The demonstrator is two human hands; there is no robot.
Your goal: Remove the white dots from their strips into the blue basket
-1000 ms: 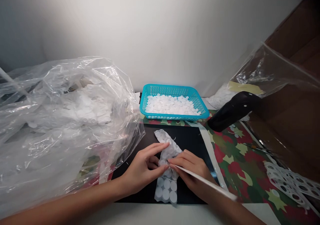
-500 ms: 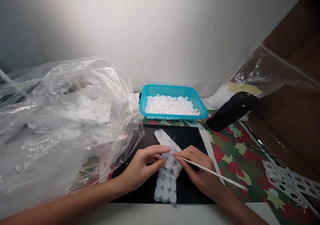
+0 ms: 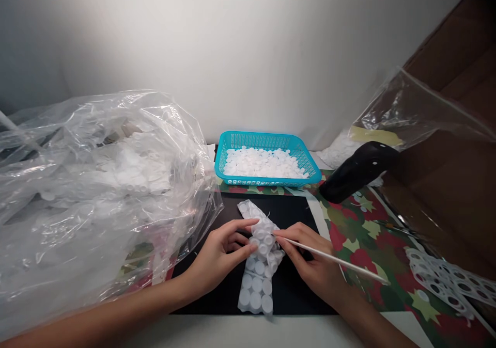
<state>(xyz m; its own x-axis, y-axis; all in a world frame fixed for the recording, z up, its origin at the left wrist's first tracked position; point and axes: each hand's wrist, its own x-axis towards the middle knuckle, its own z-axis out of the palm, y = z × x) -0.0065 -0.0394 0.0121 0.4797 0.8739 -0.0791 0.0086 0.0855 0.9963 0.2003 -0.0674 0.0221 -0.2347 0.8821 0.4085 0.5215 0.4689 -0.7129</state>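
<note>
A white plastic sheet of round, cap-like pieces [image 3: 256,285] lies folded across itself on a black mat [image 3: 296,211]. From the left, my left hand [image 3: 220,250] holds the folded part, its index finger and thumb on the sheet and its other fingers curled. My right hand [image 3: 310,252] is closed around a thin white stick [image 3: 337,259]. The stick's near end points back to the lower right; its tip is at the sheet's right edge, partly hidden by my fingertips.
Behind the mat stands a turquoise basket [image 3: 267,180] of small white discs. A large clear plastic bag [image 3: 96,219] with white pieces fills the left. To the right are a black object [image 3: 354,172], perforated white strips [image 3: 445,278], a patterned cloth [image 3: 360,234] and a brown cardboard wall [image 3: 445,183].
My left fingers have shifted slightly left and the folded part of the sheet has turned a little. My right hand and the stick have moved slightly right.
</note>
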